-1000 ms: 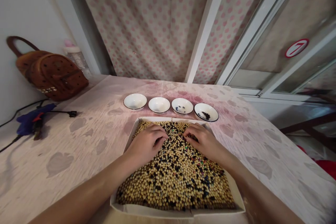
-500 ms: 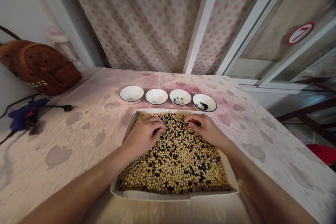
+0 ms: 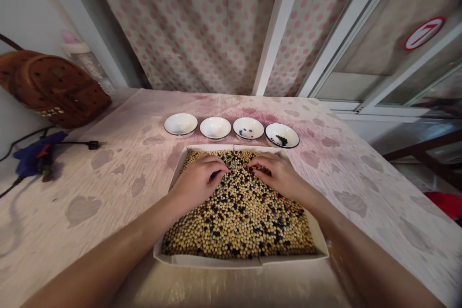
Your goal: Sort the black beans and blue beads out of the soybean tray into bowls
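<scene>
Resting curled over beads [image 3: 234, 226] in the far half of the white tray [image 3: 216, 263], the left hand [image 3: 200, 178] and right hand [image 3: 277, 174] could, through one careless sweep, spill some toward the bowls [image 3: 215, 127] just beyond it. Fingers [image 3: 215, 160] hide their undersides; whether either pinches a bead, I cannot tell.

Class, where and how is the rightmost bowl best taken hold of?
The rightmost bowl is probably best pinched at its right rim, from the right: the wall flares to an open edge, a neighbouring bowl stands close on its left, and dark beads lie inside.
</scene>
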